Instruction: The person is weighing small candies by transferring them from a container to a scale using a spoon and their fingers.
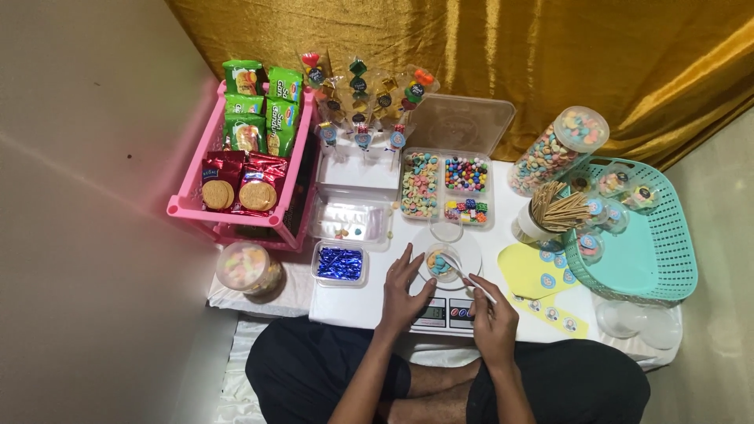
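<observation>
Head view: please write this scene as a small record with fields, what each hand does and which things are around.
left hand: left hand rests on the kitchen scale, fingers beside the small cup
right hand: right hand holds a thin white stick, its tip in the small cup
small cup: small cup on the scale's white plate, with coloured candies inside
behind the scale: divided candy box, lid open
left side: pink rack with snack packets; tray of blue foil pieces
right side: teal basket; cup of wooden skewers; tall candy jar
</observation>
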